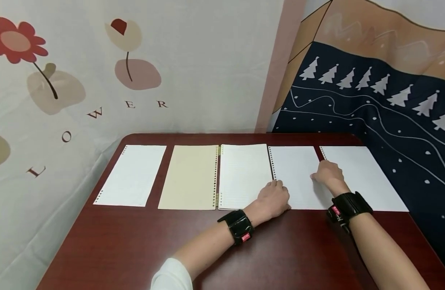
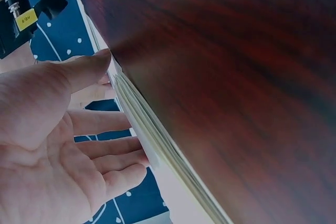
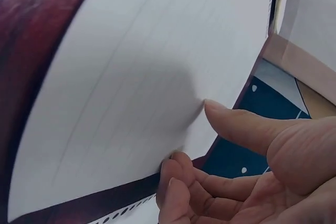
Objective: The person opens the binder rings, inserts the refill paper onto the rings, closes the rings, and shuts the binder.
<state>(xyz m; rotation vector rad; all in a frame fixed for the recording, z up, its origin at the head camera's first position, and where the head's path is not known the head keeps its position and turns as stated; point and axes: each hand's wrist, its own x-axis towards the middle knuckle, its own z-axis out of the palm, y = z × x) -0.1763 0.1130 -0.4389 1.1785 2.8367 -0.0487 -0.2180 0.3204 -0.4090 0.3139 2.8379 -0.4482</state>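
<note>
In the head view, my left hand (image 1: 274,198) is at the near left corner of a lined loose-leaf sheet (image 1: 296,173), beside a white lined stack of paper (image 1: 244,171). Its fingers (image 2: 113,150) lie nearly straight along the paper edge in the left wrist view, with the thumb at the near edge. My right hand (image 1: 329,174) is at that same sheet's right edge. In the right wrist view its thumb (image 3: 236,124) touches the lined surface, while the loosely bent fingers lie along the edge. No pinch shows in either hand.
Left of the stack lies a cream punched cover (image 1: 189,177), joined to it along the hole line. A white punched sheet (image 1: 135,173) lies far left, another (image 1: 360,173) at the right. All rest on the dark red-brown table (image 1: 171,237). Cloths hang behind.
</note>
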